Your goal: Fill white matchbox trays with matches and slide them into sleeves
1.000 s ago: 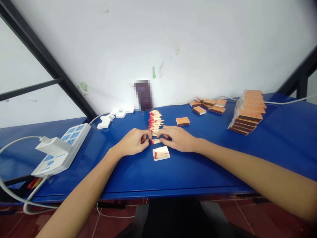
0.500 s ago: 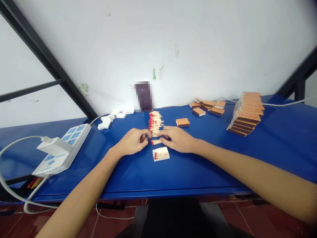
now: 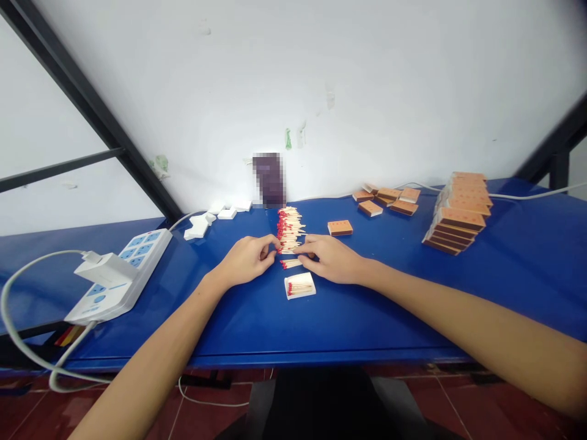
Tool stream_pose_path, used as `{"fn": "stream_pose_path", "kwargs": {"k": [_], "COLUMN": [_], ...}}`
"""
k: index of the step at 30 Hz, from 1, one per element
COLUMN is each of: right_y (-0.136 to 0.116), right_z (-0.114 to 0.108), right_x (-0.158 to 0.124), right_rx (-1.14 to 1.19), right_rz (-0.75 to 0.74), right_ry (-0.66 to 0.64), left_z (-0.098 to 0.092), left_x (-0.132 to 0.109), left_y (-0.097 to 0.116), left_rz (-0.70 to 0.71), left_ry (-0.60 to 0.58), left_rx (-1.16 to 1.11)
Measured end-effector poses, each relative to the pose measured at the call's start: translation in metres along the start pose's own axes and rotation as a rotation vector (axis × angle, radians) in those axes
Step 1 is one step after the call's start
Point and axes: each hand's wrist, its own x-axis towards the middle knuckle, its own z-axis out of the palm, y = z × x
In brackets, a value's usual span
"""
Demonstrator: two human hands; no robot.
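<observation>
A pile of red-headed matches [image 3: 288,230] lies on the blue table in front of me, with heads to the left. My left hand [image 3: 250,261] rests at the head side, its index finger bent against the pile's near end and its thumb apart. On the other side, my right hand [image 3: 328,260] has its index fingertip at the stick ends. Its thumb lies lower, by a small separate row of matches [image 3: 290,264]. Both hands have a gap between thumb and index finger. Nearer to me sits a white matchbox tray [image 3: 312,290] with several matches in it.
One orange matchbox [image 3: 340,228] lies right of the pile. Several more matchboxes [image 3: 387,195] are scattered behind it, and a stack of matchboxes [image 3: 460,214] stands at right. White trays [image 3: 198,227] lie back left. A power strip [image 3: 119,278] with cables occupies the left side.
The view has shifted slightly, so everything sits a little further right. Both hands keep nearly the same pose beside the matches, and the matches look unchanged.
</observation>
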Motion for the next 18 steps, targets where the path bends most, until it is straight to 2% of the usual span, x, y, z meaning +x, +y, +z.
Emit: {"fn": "stream_pose_path", "kwargs": {"k": [18], "right_y": [0.0007], "right_z": [-0.0007], "right_x": [0.0001], "right_rx": [0.019], "right_rz": [0.012], "right_ry": [0.013], "left_z": [-0.0031], "left_x": [-0.0003], "left_y": [0.0047], "left_rz": [-0.005], "left_ry": [-0.034], "left_rx": [-0.009]}}
